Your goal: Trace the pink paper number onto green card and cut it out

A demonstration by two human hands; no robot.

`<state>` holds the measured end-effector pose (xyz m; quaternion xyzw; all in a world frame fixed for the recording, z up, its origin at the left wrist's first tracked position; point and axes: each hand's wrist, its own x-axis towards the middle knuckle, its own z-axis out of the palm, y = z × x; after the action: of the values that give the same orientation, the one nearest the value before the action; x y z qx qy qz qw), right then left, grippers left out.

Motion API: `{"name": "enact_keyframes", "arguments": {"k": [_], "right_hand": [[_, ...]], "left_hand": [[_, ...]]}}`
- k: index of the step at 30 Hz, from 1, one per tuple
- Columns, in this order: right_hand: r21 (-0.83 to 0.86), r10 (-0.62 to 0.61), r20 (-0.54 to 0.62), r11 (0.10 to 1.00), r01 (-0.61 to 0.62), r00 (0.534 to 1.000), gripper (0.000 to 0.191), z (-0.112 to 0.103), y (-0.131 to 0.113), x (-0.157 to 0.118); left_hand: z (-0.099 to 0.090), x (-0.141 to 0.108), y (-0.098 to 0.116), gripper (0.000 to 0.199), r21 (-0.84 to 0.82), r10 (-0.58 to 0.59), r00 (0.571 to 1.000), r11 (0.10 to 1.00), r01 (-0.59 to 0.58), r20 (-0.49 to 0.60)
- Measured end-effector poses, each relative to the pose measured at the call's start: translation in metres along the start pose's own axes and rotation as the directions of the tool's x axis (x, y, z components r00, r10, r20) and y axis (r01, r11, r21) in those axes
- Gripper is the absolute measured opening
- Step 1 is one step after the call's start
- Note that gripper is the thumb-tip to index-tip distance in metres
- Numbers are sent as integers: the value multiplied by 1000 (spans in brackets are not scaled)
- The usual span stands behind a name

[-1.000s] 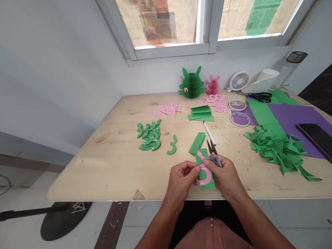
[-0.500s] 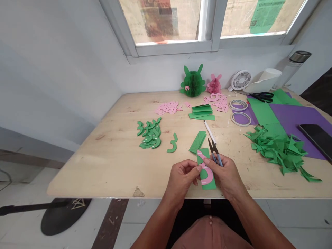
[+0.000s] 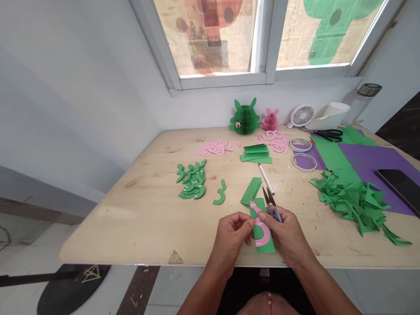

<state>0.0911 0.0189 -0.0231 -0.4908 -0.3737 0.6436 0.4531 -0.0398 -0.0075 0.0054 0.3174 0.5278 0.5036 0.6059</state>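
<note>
Near the table's front edge, my left hand [image 3: 234, 234] pinches the left side of a green paper strip [image 3: 266, 248]. A pink curved paper piece [image 3: 266, 236] lies flat on that strip. My right hand [image 3: 285, 229] presses its thumb on the pink piece from the right, and its fingers also hold small scissors [image 3: 271, 203], blades pointing away from me and a little apart. Just beyond the strip lie folded green paper pieces [image 3: 252, 190]. A white pen [image 3: 267, 179] is close to the scissors' tips.
Cut green curved pieces [image 3: 193, 181] are piled at left, with a single one [image 3: 220, 192] apart. Green scraps [image 3: 352, 201] heap at right beside a phone [image 3: 400, 188]. Tape rolls [image 3: 304, 162], black scissors [image 3: 328, 134], a fan [image 3: 301, 116] and paper figures [image 3: 245, 118] stand or lie farther back.
The view has tilted up slightly, so the table sits lower in the picture. Both hands keep the same hold on the paper and scissors.
</note>
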Motion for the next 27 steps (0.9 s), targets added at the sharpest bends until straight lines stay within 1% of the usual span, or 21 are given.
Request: {"name": "enact_keyframes", "arguments": {"k": [6,11,16,21,27], "right_hand": [[0,-19,21,1000,19,1000,33,1,-2,1],[2,-24,23,1000,24,999,34,3,-6,2],[45,-3,35,999,2,999,33,3,-3,5],[69,2,48,998,-5,999,33,1,1,10],[65,-3,36,998,1,999,33,0,1,15]], "left_hand": [[0,3,2,27,-14,13,1000,1000,-13,14],[1,6,5,32,-14,26,999,1000,-26,29],[1,6,9,32,26,38,999,999,-38,29],[2,10,7,32,36,42,999,998,-43,27],[4,15,6,28,37,35,999,999,-36,35]]}}
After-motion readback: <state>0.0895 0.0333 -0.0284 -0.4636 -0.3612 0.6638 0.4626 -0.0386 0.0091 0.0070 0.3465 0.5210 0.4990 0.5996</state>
